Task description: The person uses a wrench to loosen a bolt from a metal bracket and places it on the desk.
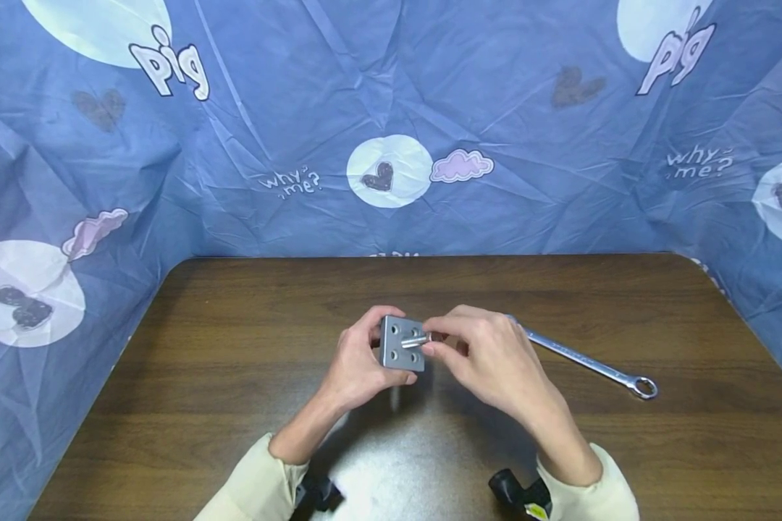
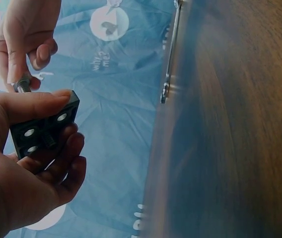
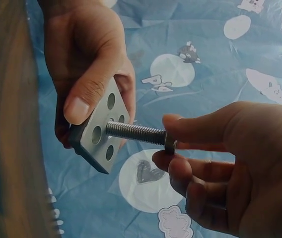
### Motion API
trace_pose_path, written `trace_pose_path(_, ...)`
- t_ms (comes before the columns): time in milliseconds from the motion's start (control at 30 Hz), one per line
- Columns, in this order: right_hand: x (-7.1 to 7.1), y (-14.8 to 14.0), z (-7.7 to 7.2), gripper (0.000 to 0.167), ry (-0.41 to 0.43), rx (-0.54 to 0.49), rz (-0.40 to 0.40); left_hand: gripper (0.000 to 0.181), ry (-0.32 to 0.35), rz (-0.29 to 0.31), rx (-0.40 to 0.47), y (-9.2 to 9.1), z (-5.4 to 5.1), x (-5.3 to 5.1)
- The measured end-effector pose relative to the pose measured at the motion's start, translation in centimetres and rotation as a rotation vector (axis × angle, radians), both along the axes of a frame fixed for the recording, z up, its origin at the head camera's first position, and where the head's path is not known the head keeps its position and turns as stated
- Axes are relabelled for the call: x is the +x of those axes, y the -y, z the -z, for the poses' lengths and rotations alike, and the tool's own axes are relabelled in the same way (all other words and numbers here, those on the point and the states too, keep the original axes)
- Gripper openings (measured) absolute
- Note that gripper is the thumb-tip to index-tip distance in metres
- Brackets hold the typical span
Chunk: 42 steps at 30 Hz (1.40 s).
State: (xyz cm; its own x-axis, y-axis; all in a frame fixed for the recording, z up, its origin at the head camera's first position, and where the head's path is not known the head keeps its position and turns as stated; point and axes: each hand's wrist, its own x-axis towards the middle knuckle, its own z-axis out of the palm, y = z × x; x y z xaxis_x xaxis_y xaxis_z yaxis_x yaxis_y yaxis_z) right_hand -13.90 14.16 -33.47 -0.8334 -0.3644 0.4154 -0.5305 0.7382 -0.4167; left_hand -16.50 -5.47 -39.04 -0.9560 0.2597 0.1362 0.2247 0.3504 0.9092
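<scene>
My left hand [image 1: 361, 362] grips a grey metal plate [image 1: 405, 356] by its edges, thumb on one side and fingers on the other. Round holes sit near the plate's corners. A threaded bolt [image 3: 136, 133] stands in the middle of the plate, most of its shank on my right hand's side. In the left wrist view a short dark end [image 2: 48, 140] sticks out of the plate's other face. My right hand [image 1: 492, 354] pinches the bolt's wide outer end between thumb and fingers, which partly hide it. Both hands hold these parts above the table.
A long silver wrench [image 1: 580, 358] lies on the brown wooden table [image 1: 234, 325], right of and partly behind my right hand, its ring end to the right. A blue printed cloth [image 1: 339, 94] hangs behind the table and along its sides.
</scene>
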Motion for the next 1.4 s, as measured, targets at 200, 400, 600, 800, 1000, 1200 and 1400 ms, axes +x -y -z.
trace_pose_path(200,0.02,0.01,0.03,0.021,-0.055,-0.004,-0.048,0.077,-0.015,0.004,-0.001,0.09,-0.01,-0.07)
trace_pose_path(400,-0.04,0.43,0.20,0.024,-0.090,-0.041,-0.075,0.077,-0.016,0.000,0.000,0.21,0.02,-0.05)
trace_pose_path(600,-0.13,0.66,0.35,0.032,-0.120,-0.053,-0.093,0.077,-0.014,0.005,0.008,0.20,0.02,-0.07)
trace_pose_path(800,-0.11,0.34,0.13,0.022,-0.075,-0.047,-0.085,0.077,-0.016,0.002,0.004,0.14,0.00,-0.13)
trace_pose_path(1000,-0.19,0.34,-0.06,0.028,0.072,-0.013,0.128,0.077,-0.028,0.004,0.007,0.17,-0.01,-0.17)
trace_pose_path(1200,-0.14,0.72,-0.03,0.037,0.141,0.038,0.226,0.076,-0.013,0.010,0.018,0.24,-0.05,-0.11)
trace_pose_path(1400,-0.01,0.94,0.13,0.029,0.117,0.032,0.206,0.077,-0.015,0.004,0.010,0.19,0.02,-0.08)
